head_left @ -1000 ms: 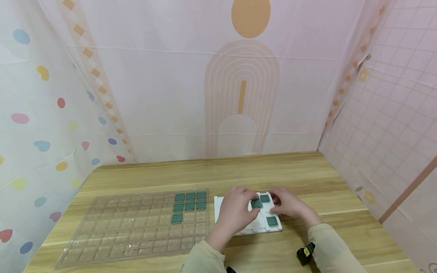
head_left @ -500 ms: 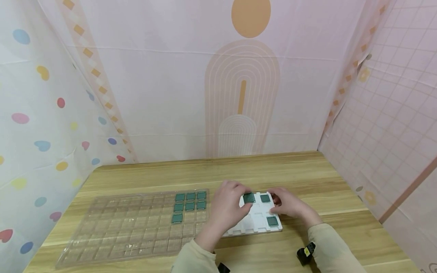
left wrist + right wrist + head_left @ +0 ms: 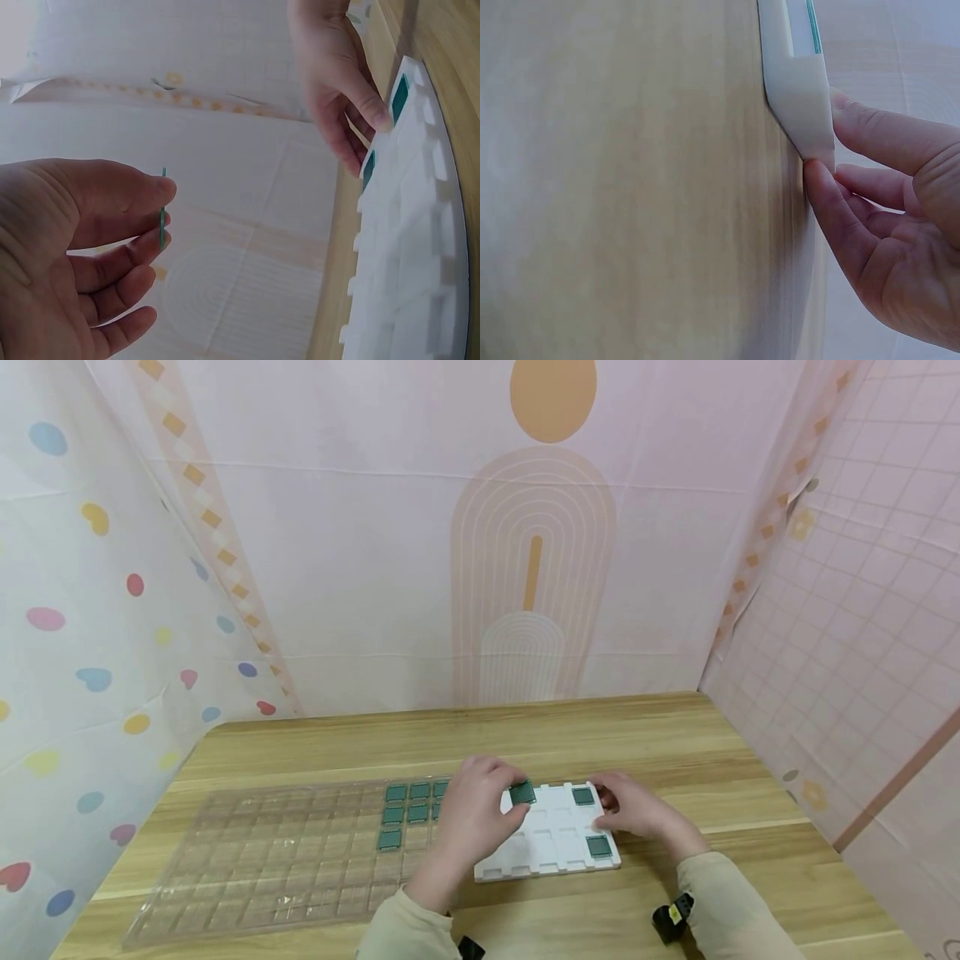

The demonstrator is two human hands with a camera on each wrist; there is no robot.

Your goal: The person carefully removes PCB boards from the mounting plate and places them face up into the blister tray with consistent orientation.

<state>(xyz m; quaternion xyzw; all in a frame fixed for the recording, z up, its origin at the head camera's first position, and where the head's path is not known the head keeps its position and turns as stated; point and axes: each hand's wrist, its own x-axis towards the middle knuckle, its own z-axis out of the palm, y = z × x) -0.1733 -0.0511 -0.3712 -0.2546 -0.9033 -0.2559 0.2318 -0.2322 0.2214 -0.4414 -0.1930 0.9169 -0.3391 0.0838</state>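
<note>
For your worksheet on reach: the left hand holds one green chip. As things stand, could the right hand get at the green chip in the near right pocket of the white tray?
Probably yes. The right hand rests on the white tray at its right edge, right beside that green chip. Nothing covers it, and the left hand is away on the tray's left side.

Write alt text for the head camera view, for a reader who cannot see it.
A person's left hand pinches a small green chip above a white foam tray on a wooden table, while the right hand rests at the tray's right edge. Two more green chips sit in that tray, and a clear plastic grid tray to the left holds several others.
</note>
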